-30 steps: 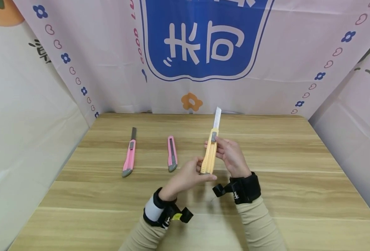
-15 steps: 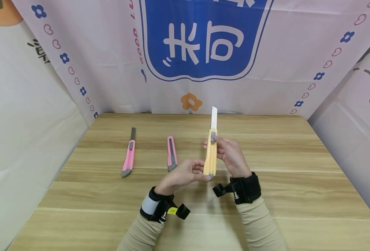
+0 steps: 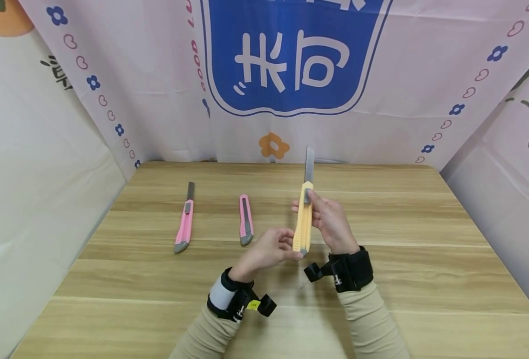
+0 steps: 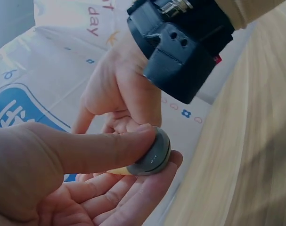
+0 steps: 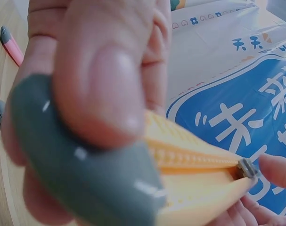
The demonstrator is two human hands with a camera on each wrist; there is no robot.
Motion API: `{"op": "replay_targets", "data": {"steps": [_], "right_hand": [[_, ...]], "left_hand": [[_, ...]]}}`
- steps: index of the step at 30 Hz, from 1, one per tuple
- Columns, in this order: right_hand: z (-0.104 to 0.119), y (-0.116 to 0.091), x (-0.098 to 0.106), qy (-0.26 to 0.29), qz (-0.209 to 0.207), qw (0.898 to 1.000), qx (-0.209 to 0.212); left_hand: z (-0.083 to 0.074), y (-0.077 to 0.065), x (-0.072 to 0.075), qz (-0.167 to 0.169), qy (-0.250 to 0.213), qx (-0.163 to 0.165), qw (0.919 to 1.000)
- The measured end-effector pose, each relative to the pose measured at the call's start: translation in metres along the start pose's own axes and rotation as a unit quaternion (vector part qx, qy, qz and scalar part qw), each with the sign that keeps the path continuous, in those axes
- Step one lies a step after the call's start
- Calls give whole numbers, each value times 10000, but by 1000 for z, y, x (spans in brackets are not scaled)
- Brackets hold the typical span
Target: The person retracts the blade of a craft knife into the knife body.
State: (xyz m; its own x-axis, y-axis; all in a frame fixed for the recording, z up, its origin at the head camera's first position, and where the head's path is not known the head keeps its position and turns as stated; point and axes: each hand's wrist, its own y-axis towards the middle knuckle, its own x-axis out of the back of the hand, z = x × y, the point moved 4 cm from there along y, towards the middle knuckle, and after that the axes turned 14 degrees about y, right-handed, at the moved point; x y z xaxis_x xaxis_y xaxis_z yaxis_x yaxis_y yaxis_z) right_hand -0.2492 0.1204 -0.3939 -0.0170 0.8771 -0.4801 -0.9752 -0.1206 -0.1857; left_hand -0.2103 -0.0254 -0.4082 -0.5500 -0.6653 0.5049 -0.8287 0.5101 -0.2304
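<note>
A yellow utility knife [image 3: 302, 227] is held up over the table in both hands, its long blade [image 3: 309, 164] out and pointing away. My left hand [image 3: 264, 251] pinches the grey end cap [image 4: 151, 157] between thumb and fingers, as the left wrist view shows closely. Nearer the blade, my right hand [image 3: 334, 225] grips the handle from the right side, thumb at the grey slider [image 3: 307, 196]. In the right wrist view the left thumb lies over the cap, and the slider [image 5: 247, 168] stands at the far end of the slot.
Two pink utility knives lie on the wooden table [image 3: 125, 279] to the left. The farther-left knife [image 3: 185, 224] has its blade out; the other knife [image 3: 246, 222] shows no blade beyond its handle. A printed cloth [image 3: 170, 124] hangs behind the table.
Over the last second the yellow knife has turned slightly, and its blade looks greyer than before. The left hand shifted a little with the cap. The right hand and pink knives stay put.
</note>
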Motion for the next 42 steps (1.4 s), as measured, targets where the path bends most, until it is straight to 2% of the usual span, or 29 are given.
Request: {"op": "replay_targets", "data": {"steps": [6, 12, 19, 26, 30, 42], "right_hand": [[-1, 0, -1, 130, -46, 9999, 46], [-3, 1, -2, 366, -171, 9992, 44], [-3, 1, -3, 325, -285, 9989, 174], [-2, 2, -5, 212, -301, 9982, 474], [-1, 2, -4, 135, -281, 9978, 585], [-1, 4, -1, 96, -237, 9981, 566]], "left_hand": [[1, 5, -4, -45, 343, -157, 9993], [0, 6, -7, -40, 289, -202, 9994], [1, 6, -7, -46, 315, -172, 9993], [0, 5, -4, -55, 503, -320, 9982], [-1, 5, -5, -22, 455, -300, 9985], [0, 6, -4, 83, 452, -199, 9987]]}}
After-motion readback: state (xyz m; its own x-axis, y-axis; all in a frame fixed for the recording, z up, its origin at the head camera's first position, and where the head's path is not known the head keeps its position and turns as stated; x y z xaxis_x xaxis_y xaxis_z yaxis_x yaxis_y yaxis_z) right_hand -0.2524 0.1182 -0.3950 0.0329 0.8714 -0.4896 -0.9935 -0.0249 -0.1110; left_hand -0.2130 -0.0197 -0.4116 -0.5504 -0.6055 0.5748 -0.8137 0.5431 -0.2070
